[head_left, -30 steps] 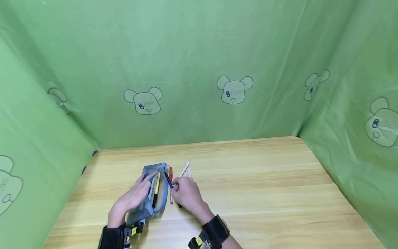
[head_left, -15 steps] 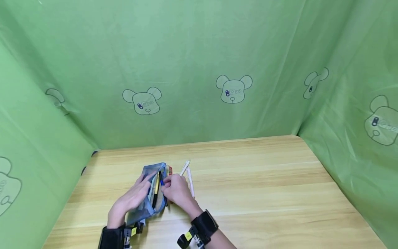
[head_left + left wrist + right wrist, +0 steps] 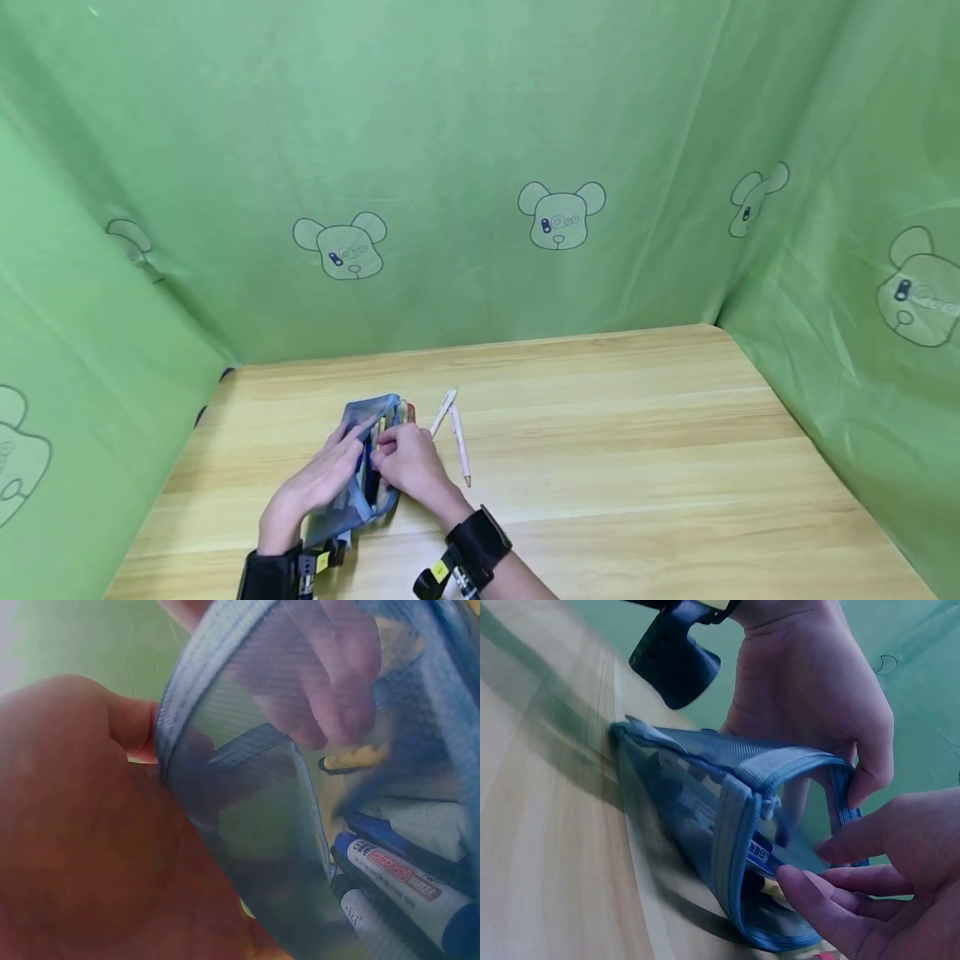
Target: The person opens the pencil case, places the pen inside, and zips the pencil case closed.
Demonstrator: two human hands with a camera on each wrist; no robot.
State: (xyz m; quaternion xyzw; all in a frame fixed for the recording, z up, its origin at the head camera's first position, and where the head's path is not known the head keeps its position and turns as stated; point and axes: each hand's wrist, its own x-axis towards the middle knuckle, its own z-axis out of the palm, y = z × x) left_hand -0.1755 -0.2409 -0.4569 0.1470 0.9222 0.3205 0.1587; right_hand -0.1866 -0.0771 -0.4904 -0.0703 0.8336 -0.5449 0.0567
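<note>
1. You had the blue mesh pencil case (image 3: pixel 358 467) lying near the left front edge of the table (image 3: pixel 637 467), with its open mouth turned toward your right hand (image 3: pixel 408 467).

2. Your left hand (image 3: pixel 318 479) gripped the case's upper lip, fingers curled over the zip edge (image 3: pixel 780 769) and thumb under it. That held the mouth wide, which I judge was the right way to do it: a slack mouth would have let the pen snag on the mesh.

3. Your right hand was at the mouth with its fingers (image 3: pixel 832 900) loosely bent and pinched on the blue pen (image 3: pixel 369 467) that was going in. From the right wrist view only a labelled stretch of that pen (image 3: pixel 763 855) showed past the zip, so most of it seemed to be inside.

4. Inside, the left wrist view showed blue markers (image 3: pixel 397 877) lying along the bottom and a yellow pen (image 3: pixel 356 757) higher up. You did well to feed the pen in parallel to them; crossed pens would likely have jammed the zip.

5. Two white pens (image 3: pixel 453 425) lay on the table just to the right of the case, apart from both hands, and a red one (image 3: pixel 410 410) peeked out at the case's far right corner.

6. My advice was to keep the lip lifted until the pen's tail cleared the zip.
</note>
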